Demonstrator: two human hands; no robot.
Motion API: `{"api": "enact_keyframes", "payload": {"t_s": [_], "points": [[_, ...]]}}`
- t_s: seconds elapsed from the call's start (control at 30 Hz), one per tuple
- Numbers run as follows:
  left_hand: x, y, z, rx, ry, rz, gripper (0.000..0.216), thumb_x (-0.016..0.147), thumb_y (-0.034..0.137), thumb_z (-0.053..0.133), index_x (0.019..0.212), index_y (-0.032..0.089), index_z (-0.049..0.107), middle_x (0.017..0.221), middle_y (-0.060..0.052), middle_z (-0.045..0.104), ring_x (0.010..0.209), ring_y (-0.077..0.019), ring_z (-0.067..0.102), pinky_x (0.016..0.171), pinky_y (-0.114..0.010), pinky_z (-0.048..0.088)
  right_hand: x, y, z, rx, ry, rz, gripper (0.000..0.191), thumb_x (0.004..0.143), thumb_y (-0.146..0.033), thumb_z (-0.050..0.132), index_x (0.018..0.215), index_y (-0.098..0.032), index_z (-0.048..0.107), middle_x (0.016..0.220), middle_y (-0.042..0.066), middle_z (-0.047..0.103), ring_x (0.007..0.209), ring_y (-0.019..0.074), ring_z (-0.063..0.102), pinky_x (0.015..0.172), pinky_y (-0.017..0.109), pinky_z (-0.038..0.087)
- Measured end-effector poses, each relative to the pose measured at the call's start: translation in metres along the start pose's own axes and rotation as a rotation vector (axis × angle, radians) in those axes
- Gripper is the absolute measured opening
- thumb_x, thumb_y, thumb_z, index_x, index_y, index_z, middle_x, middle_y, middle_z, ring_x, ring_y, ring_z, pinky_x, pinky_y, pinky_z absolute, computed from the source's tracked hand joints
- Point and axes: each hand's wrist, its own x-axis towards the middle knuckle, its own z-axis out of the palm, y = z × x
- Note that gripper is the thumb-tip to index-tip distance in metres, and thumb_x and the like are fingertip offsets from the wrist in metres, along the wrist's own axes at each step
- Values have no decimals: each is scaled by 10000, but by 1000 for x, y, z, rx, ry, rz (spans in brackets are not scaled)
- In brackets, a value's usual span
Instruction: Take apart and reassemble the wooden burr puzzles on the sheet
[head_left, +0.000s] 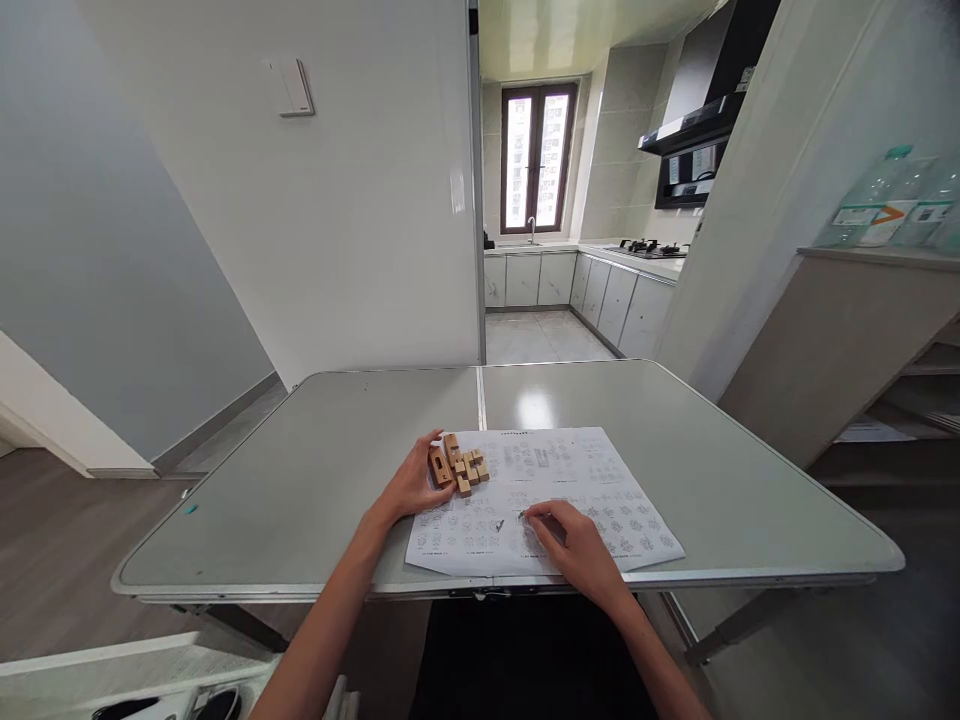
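Note:
My left hand (412, 482) is at the left edge of a printed sheet (555, 475), thumb and fingers closed around a notched wooden puzzle piece (440, 467). Right beside it, on the paper, several more wooden puzzle pieces (471, 470) lie in a cluster, lighter in colour. The sheet carries rows of small line diagrams, too fine to read. My right hand (564, 535) rests low on the sheet, fingertips pinched together. At their tip is a small dark spot, and whether it is held or printed is unclear. A dark mark (499, 526) shows just left of it.
The sheet lies on a grey folding table (300, 480) with a metal rim and a centre seam. A small teal scrap (190, 510) is at the table's left. Plastic bottles (862, 210) stand on a shelf at right. Beyond the table, a doorway opens onto a kitchen.

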Motion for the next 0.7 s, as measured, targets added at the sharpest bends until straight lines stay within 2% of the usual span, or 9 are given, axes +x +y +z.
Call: {"api": "enact_keyframes", "payload": {"t_s": [0.23, 0.47, 0.7], "points": [[1, -12, 3, 19, 68, -40, 916, 795, 384, 779, 1543, 320, 255, 1383, -101, 546, 1157, -275, 638, 990, -440, 528, 1, -3, -2, -2, 0, -5, 264, 1014, -419, 520, 1034, -253, 724, 1095, 89, 743, 1046, 278, 693, 926, 435, 561], [7, -18, 8, 37, 154, -86, 896, 824, 406, 772, 1534, 341, 230, 1421, -106, 513, 1284, -310, 562, 1018, -458, 488, 0, -6, -2, 13, -9, -1, 272, 1022, -432, 510, 1050, -260, 718, 1095, 87, 736, 1046, 273, 694, 922, 419, 566], [15, -16, 14, 25, 154, -60, 856, 807, 377, 791, 1496, 311, 287, 1417, -109, 504, 1301, -310, 558, 1071, -477, 467, 1, -5, -3, 0, -12, 4, 283, 1020, -441, 504, 1050, -253, 713, 1098, 95, 739, 1047, 282, 689, 918, 435, 567]]}}
